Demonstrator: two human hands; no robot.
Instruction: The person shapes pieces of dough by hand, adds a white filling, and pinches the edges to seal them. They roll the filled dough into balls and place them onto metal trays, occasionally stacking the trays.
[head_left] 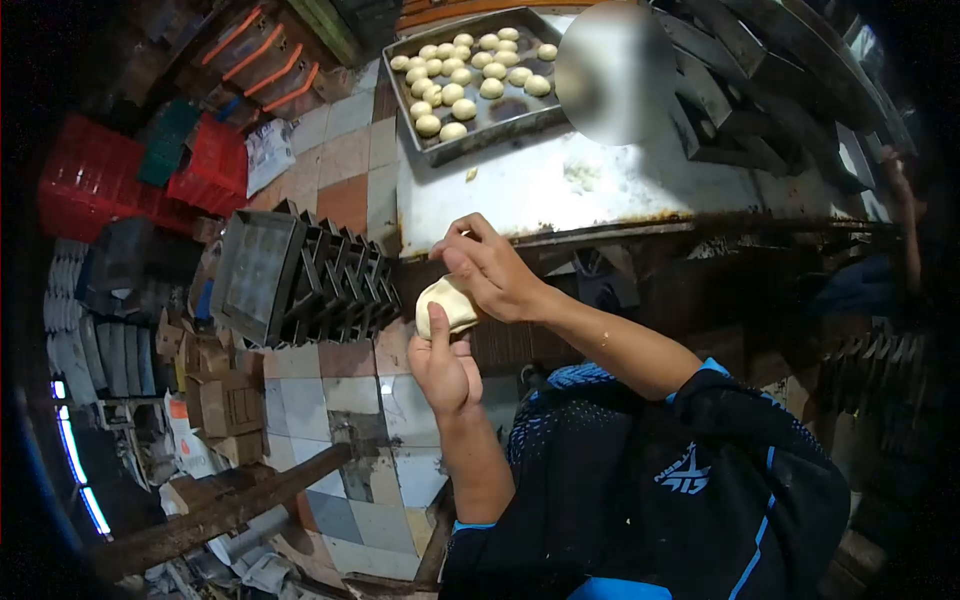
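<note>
A flattened piece of pale dough (436, 296) rests in my left hand (445, 375), the thumb pressed over its face and the fingers behind it. My right hand (495, 275) is at the dough's upper right edge, overlapping it. Its fingers are bent and drawn together with the thumb just above the dough; whether anything sits between them is hidden. Beyond my hands, a metal baking tray (490, 128) holds several round dough balls (452, 131), spaced loosely across it.
The tray stands on a white worktop (480, 200) with a rusty edge and a floury patch. Metal tins (730, 130) lie at its right. Stacked metal trays (262, 270), red crates (95, 175) and cardboard boxes (225, 400) stand left on the tiled floor. A round blur covers part of the worktop.
</note>
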